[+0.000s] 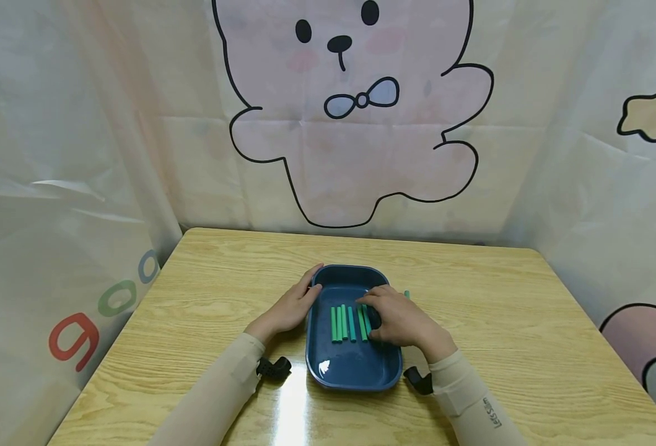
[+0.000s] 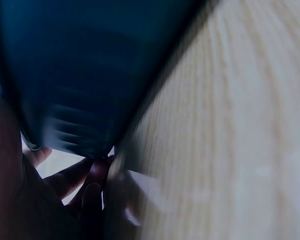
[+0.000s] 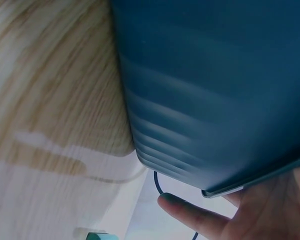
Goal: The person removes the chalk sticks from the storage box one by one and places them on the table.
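Note:
A deep blue rectangular tray (image 1: 355, 371) stands on the wooden table in front of me. Several short, thin green and teal sticks (image 1: 344, 322) lie side by side on its floor, roughly parallel. My left hand (image 1: 288, 308) holds the tray's left side, thumb over the rim and fingers along the outer wall, as the left wrist view also shows. Over the right rim reaches my right hand (image 1: 402, 319), its thumb and a finger pinching the rightmost stick by its ends. Part of that stick is hidden. In the right wrist view one finger (image 3: 195, 215) extends outside the tray.
Another green stick (image 1: 407, 294) lies on the table (image 1: 500, 322) just beyond the right hand, partly hidden. Printed cloth (image 1: 194, 173) hangs behind the table and along both sides. Black wrist cameras (image 1: 274, 368) sit near the tray's front corners.

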The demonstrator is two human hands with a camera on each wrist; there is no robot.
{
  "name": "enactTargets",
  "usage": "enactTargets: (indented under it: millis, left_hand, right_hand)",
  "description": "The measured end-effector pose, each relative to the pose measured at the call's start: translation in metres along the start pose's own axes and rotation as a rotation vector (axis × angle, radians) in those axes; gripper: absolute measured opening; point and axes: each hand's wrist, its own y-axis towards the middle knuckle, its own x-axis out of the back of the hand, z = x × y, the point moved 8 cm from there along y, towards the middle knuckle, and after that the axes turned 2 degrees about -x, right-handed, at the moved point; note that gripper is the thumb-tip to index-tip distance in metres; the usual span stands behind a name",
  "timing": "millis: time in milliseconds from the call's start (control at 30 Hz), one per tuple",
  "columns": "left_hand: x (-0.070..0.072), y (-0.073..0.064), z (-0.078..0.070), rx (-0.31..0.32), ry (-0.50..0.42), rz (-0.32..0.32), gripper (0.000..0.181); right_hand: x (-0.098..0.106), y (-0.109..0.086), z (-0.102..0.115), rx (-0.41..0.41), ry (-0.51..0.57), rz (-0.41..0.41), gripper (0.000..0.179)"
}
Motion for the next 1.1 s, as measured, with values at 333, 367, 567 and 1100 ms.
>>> enactTargets:
  millis: [333,367,567,1100]
  left_hand:
    - [0.0,-0.001,0.0,0.003,-0.009,0.002,0.054]
    - [0.0,-0.001,0.0,0.004,-0.009,0.003,0.054]
    - [0.0,-0.001,-0.001,-0.006,-0.017,-0.002,0.054]
    - [0.001,-0.002,0.0,0.001,0.007,0.004,0.054]
  right_hand:
    - [0.004,-0.002,0.001,0.027,-0.004,-0.019,0.06]
    - [0.004,-0.002,0.001,0.027,-0.002,-0.021,0.06]
    - [0.008,-0.003,0.002,0.031,0.009,-0.028,0.06]
    - [0.018,-0.006,0.002,0.05,-0.01,-0.066,0.063]
